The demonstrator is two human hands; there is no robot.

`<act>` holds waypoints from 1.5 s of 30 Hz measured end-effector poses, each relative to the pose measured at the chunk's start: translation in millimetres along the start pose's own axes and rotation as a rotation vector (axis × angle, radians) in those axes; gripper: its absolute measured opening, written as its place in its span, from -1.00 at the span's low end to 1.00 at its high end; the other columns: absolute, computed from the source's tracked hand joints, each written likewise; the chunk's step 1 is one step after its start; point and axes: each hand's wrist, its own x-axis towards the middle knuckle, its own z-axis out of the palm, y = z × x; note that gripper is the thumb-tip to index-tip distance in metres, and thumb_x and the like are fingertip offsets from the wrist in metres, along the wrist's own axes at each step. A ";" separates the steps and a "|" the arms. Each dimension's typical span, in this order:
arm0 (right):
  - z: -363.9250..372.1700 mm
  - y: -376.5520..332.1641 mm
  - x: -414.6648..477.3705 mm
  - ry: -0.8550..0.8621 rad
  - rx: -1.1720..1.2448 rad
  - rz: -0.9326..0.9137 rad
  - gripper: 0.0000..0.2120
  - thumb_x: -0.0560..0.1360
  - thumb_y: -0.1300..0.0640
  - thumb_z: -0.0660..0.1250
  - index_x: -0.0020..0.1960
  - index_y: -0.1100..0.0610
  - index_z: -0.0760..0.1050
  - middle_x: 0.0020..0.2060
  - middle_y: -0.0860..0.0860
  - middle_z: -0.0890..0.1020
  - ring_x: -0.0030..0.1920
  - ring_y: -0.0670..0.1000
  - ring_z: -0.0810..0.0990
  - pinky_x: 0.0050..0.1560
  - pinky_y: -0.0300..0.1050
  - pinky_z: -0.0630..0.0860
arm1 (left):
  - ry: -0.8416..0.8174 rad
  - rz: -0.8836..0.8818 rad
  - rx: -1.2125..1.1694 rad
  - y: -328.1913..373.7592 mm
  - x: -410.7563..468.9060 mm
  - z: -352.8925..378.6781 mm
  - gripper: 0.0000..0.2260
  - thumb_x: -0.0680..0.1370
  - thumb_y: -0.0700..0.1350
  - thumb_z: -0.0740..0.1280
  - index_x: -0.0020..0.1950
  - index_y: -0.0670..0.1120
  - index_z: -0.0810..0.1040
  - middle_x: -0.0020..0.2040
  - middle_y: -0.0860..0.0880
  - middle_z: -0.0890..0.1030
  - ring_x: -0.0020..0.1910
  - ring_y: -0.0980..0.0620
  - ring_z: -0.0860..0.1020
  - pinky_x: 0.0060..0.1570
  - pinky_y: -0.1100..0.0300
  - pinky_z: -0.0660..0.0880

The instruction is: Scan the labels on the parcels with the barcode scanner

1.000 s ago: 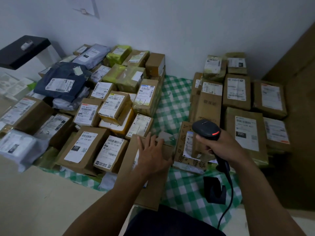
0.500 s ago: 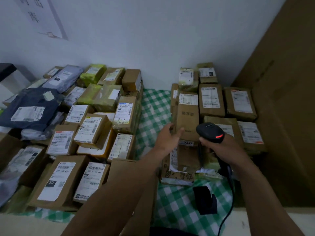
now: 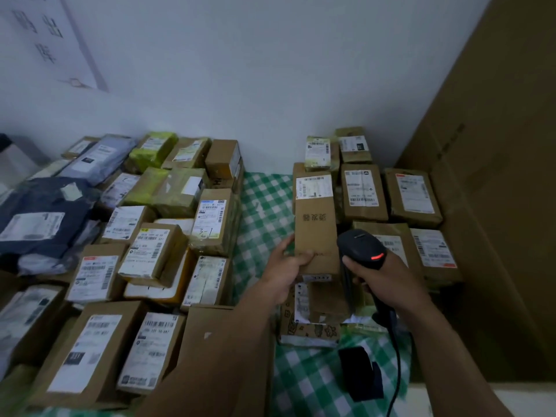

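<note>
My left hand [image 3: 282, 272] grips the long brown cardboard box [image 3: 316, 233] near me; its white label [image 3: 314, 186] lies beyond the black scanner [image 3: 361, 248] my right hand [image 3: 382, 278] clutches.

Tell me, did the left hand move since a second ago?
Yes. The left hand went off the plain flat box, forward and right, and now grips the long box.

Long brown parcel [image 3: 316, 233] and black scanner [image 3: 362, 251] near the desk's [image 3: 264, 206] right edge
The parcel is lying atop a stack [image 3: 319, 299], white label [image 3: 314, 187] up; the scanner is glowing red just beside it.
</note>
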 end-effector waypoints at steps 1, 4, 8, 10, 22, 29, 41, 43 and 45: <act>2.9 -1.3 -1.2 -0.001 0.015 -0.020 -0.63 0.53 0.04 0.51 0.31 -0.07 0.56 -0.02 -0.08 0.70 -0.11 -0.06 0.68 -0.27 -0.27 0.51 | -0.025 0.021 -0.014 -3.0 -6.2 -2.5 -0.33 0.52 -0.22 0.52 0.55 0.10 0.35 0.25 -0.13 0.64 0.17 -0.15 0.66 0.20 -0.19 0.61; 10.6 -4.7 -4.7 0.010 0.059 -0.091 -0.59 0.52 0.03 0.52 0.31 -0.18 0.50 0.08 -0.26 0.61 0.05 -0.17 0.60 -0.11 -0.21 0.52 | -0.117 0.096 -0.013 -9.1 -23.1 -8.0 -0.18 0.48 -0.35 0.52 0.58 0.21 0.29 0.30 -0.12 0.57 0.25 -0.13 0.61 0.24 -0.20 0.58; 14.0 -4.5 -7.5 0.015 0.059 -0.136 -0.53 0.49 -0.01 0.55 0.36 -0.16 0.50 0.17 -0.25 0.60 0.16 -0.16 0.58 0.17 -0.05 0.55 | -0.163 0.195 0.082 -3.8 -34.3 -8.1 -0.07 0.48 -0.41 0.50 0.59 0.31 0.19 0.31 -0.05 0.53 0.29 -0.05 0.58 0.27 -0.13 0.57; 13.8 -7.3 -9.1 -0.014 0.022 -0.172 -0.53 0.48 -0.04 0.55 0.36 -0.15 0.53 0.20 -0.24 0.62 0.19 -0.18 0.59 0.20 -0.06 0.56 | -0.120 0.230 0.069 7.8 -36.5 -4.5 -0.22 0.55 -0.26 0.49 0.57 0.32 0.25 0.32 -0.05 0.56 0.27 -0.05 0.60 0.23 -0.13 0.60; -17.6 -34.5 -8.2 0.033 -0.044 -0.251 -0.68 0.49 -0.04 0.55 0.22 -0.11 0.62 -0.22 -0.24 0.66 -0.12 -0.18 0.62 -0.11 -0.17 0.47 | -0.075 0.486 0.775 78.5 -40.4 -59.0 -0.47 0.64 -0.09 0.38 0.55 0.26 0.34 0.37 0.20 0.55 0.12 0.37 0.54 0.18 0.25 0.50; -9.4 -47.2 -11.2 -0.014 -0.127 -0.302 -0.67 0.48 -0.02 0.57 0.18 -0.23 0.55 -0.02 -0.32 0.62 -0.05 -0.36 0.55 -0.19 -0.42 0.43 | -0.050 0.452 0.970 92.7 -38.9 -89.0 -0.48 0.65 -0.14 0.36 0.57 0.22 0.36 0.41 0.11 0.55 0.35 0.04 0.53 0.31 0.03 0.49; 0.5 -49.7 -12.4 -0.139 -0.117 -0.286 -0.60 0.46 -0.07 0.58 0.24 -0.21 0.55 0.09 -0.22 0.67 0.07 -0.21 0.62 -0.02 -0.23 0.49 | -0.025 0.388 1.037 91.0 -41.3 -101.6 -0.46 0.67 -0.14 0.32 0.57 0.27 0.29 0.43 0.10 0.54 0.42 -0.02 0.47 0.41 -0.23 0.42; 0.8 -50.9 -13.3 -0.145 -0.131 -0.282 -0.63 0.46 -0.03 0.58 0.19 -0.24 0.54 0.05 -0.26 0.66 0.03 -0.27 0.59 -0.10 -0.30 0.44 | -0.008 0.381 1.041 91.1 -41.5 -101.4 -0.47 0.67 -0.13 0.31 0.57 0.27 0.29 0.42 0.08 0.54 0.41 -0.05 0.46 0.41 -0.26 0.42; 1.3 -50.7 -12.8 -0.140 -0.134 -0.279 -0.64 0.45 -0.02 0.59 0.15 -0.25 0.54 0.04 -0.28 0.65 0.04 -0.28 0.59 -0.11 -0.31 0.43 | 0.014 0.373 1.036 91.0 -41.4 -101.7 -0.47 0.68 -0.13 0.30 0.58 0.27 0.29 0.42 0.07 0.54 0.41 -0.06 0.46 0.40 -0.27 0.42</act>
